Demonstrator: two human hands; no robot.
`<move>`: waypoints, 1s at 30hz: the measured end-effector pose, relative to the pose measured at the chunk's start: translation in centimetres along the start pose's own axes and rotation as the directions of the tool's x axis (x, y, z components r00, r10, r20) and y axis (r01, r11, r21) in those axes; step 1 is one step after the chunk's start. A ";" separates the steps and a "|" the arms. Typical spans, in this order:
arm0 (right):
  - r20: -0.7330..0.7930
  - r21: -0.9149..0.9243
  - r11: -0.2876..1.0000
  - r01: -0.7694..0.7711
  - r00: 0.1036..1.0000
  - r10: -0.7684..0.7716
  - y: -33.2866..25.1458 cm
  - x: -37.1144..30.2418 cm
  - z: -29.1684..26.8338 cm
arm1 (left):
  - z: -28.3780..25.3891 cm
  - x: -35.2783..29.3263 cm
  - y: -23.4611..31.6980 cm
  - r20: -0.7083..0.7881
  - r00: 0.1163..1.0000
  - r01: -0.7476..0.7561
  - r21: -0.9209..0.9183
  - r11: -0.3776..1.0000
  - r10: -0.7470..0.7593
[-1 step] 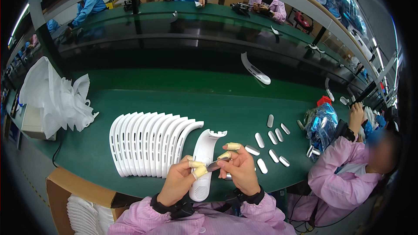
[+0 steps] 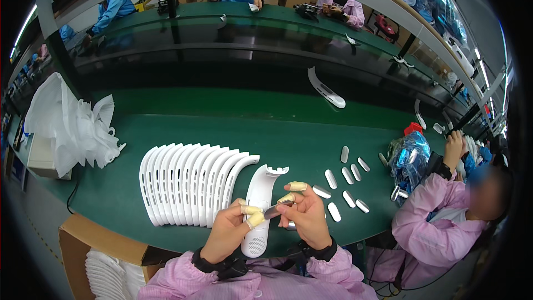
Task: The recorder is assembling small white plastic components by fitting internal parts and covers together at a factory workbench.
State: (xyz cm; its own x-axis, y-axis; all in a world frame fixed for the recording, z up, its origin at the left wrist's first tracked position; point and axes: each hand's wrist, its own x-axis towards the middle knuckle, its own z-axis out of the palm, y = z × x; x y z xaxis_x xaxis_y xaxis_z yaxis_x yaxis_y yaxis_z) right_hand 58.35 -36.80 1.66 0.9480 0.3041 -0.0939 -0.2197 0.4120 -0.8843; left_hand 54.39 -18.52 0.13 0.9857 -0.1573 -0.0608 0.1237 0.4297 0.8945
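Note:
A silver oval cover plate (image 2: 272,211) is held tilted between my two hands, over a white curved plastic shell (image 2: 259,189). My left hand (image 2: 226,233) pinches near its left end, thumb and fingertips in pale yellow finger cots. The thumb and fingers of my right hand (image 2: 311,221) grip the other end, with cots on some fingers. The shell lies on the bench, its perforated round end toward me and its notched end away. My hands cover part of its middle. Another silver plate (image 2: 291,225) is partly hidden by my right hand.
Several matching white shells (image 2: 186,186) stand in a row at left. Loose silver plates (image 2: 348,175) lie at right, near a blue plastic bag (image 2: 411,153) and a co-worker in pink (image 2: 427,228). White foam wrapping (image 2: 69,122) and an open carton (image 2: 100,239) are at left.

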 end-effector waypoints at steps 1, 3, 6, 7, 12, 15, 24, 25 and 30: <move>-0.004 -0.020 1.000 -0.001 1.000 0.001 -0.1 0.2 0.0 | 0.0 0.1 0.2 -0.011 1.000 0.006 0.007 1.000 -0.006; -0.020 -0.075 0.996 0.037 0.999 -0.039 -0.3 0.0 0.3 | 0.3 0.1 0.4 -0.031 0.999 0.028 0.013 1.000 -0.028; -0.022 -0.101 0.994 0.044 0.999 -0.046 -0.5 0.1 0.5 | 0.4 0.2 0.3 -0.075 0.997 -0.029 0.086 0.996 0.036; -0.020 -0.100 0.994 0.037 0.999 -0.040 -0.6 0.1 0.6 | 0.6 0.2 0.4 -0.084 0.995 -0.053 0.112 0.992 0.063; -0.066 -0.221 0.974 0.038 0.996 -0.054 -1.1 -0.2 1.6 | 0.3 0.0 -0.3 -0.085 0.974 -0.174 0.311 0.934 0.210; -0.080 -0.175 0.982 0.065 0.994 -0.080 -0.7 -0.2 1.8 | 0.7 -0.1 -0.1 -0.104 0.971 -0.181 0.270 0.946 0.215; -0.053 0.279 0.960 -0.017 0.998 0.033 1.5 0.1 0.2 | 1.2 -0.4 0.1 -0.134 0.981 -0.134 0.074 0.988 0.143; -0.051 0.290 0.957 -0.006 0.998 0.022 1.6 0.1 -0.1 | 1.0 -0.5 0.3 -0.151 0.986 -0.069 0.025 0.997 0.072; 0.005 0.286 0.958 -0.022 1.000 0.021 1.3 -0.1 -0.3 | 0.1 -0.7 0.7 -0.155 0.979 0.115 -0.128 0.985 -0.134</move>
State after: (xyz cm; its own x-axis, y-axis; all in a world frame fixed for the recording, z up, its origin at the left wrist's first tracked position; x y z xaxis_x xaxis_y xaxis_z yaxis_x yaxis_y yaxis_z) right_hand 58.02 -36.52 0.35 0.9421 0.3166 -0.1105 -0.2967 0.6335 -0.7146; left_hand 53.79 -18.26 0.82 0.9660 -0.0738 -0.2479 0.2495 0.5194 0.8173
